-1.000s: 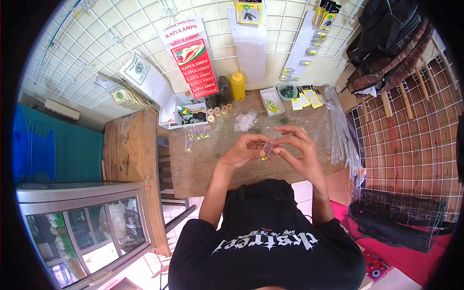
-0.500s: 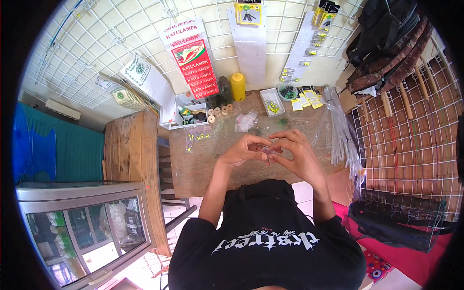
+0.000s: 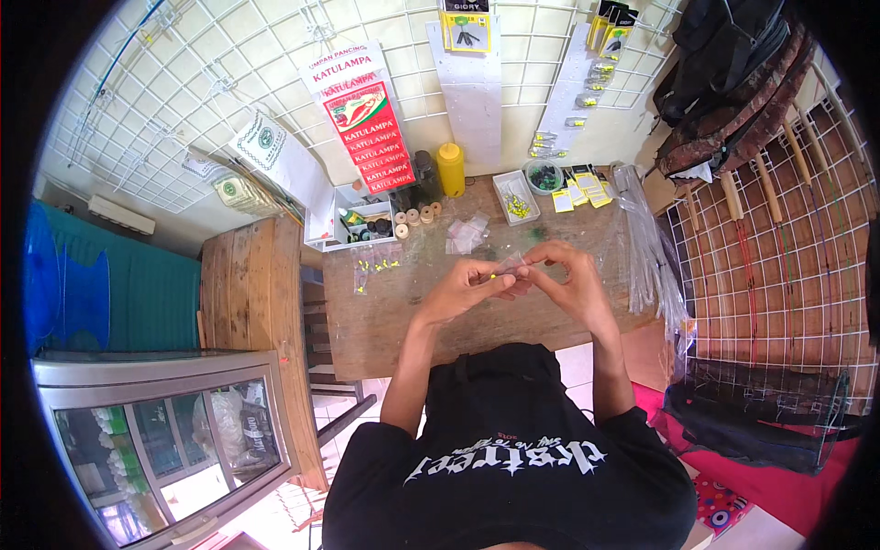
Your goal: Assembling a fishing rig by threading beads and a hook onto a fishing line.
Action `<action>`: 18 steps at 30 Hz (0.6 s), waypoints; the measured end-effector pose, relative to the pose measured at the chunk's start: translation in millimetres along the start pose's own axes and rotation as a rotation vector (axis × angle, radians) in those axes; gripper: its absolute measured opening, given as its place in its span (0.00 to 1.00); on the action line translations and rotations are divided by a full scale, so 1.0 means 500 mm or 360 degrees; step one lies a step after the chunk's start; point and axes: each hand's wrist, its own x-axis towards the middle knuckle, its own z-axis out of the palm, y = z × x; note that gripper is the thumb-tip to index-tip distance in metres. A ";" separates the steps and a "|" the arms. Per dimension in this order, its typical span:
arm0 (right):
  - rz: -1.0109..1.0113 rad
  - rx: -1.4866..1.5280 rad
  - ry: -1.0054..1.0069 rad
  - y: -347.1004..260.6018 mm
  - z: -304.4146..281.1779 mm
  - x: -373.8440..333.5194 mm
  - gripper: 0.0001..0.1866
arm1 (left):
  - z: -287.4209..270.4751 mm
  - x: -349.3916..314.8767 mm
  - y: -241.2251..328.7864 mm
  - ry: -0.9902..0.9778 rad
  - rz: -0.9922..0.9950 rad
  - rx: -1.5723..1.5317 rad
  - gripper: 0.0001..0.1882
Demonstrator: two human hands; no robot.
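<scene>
Above the front half of the wooden table (image 3: pixel 403 321), my left hand (image 3: pixel 460 291) and my right hand (image 3: pixel 570 280) meet around a small clear plastic bag (image 3: pixel 510 264). Something small and yellow shows in or at the bag by my left fingertips. Both hands are closed, thumbs and fingers pinching the bag from either side. More small clear bags (image 3: pixel 467 235) lie in a pile behind my hands. To the left, several small bags with yellow pieces (image 3: pixel 378 260) lie on the table. A white tray (image 3: pixel 502 190) of yellow-green pieces stands at the back.
At the back stand a compartment box (image 3: pixel 341 246), wooden spools (image 3: pixel 413 217), a yellow bottle (image 3: pixel 451 170) and a round tub (image 3: pixel 544 176). Yellow cards (image 3: pixel 587 188) and long clear plastic sleeves (image 3: pixel 639 238) lie at the right. A glass-fronted cabinet (image 3: pixel 165 449) stands left.
The bag has come up more clearly between my fingertips, with a yellow piece now visible. My right fingers have drawn in to pinch it; my left hand has shifted only slightly.
</scene>
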 end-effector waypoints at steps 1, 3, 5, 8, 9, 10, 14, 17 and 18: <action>0.0126 0.0114 -0.0029 0.010 0.003 0.004 0.07 | -0.001 -0.001 -0.001 -0.0001 0.0002 0.0004 0.18; 0.0248 0.0228 -0.0056 0.032 0.009 0.006 0.07 | -0.005 -0.003 -0.004 -0.0003 -0.0058 0.0026 0.17; 0.0273 0.0441 -0.0119 0.050 0.014 0.005 0.08 | -0.005 0.000 -0.003 0.0004 -0.0070 0.0037 0.17; 0.0286 0.0447 -0.0139 0.052 0.016 0.004 0.09 | -0.004 -0.001 -0.001 0.0020 -0.0081 0.0072 0.17; 0.0285 0.0448 -0.0136 0.053 0.015 0.004 0.09 | -0.004 -0.001 -0.001 0.0026 -0.0081 0.0096 0.17; 0.0250 0.0425 -0.0107 0.055 0.015 0.004 0.08 | -0.007 0.000 -0.006 0.0023 -0.0082 0.0099 0.17; 0.0185 0.0247 -0.0228 0.036 -0.001 0.010 0.07 | -0.004 0.010 -0.015 0.0300 0.0105 0.0208 0.16; 0.0293 0.0162 -0.0390 0.004 -0.013 0.020 0.07 | 0.000 0.018 -0.012 0.0366 0.0135 0.0173 0.15; 0.0294 0.0163 -0.0386 0.005 -0.010 0.020 0.07 | 0.001 0.020 -0.012 0.0320 0.0129 0.0167 0.15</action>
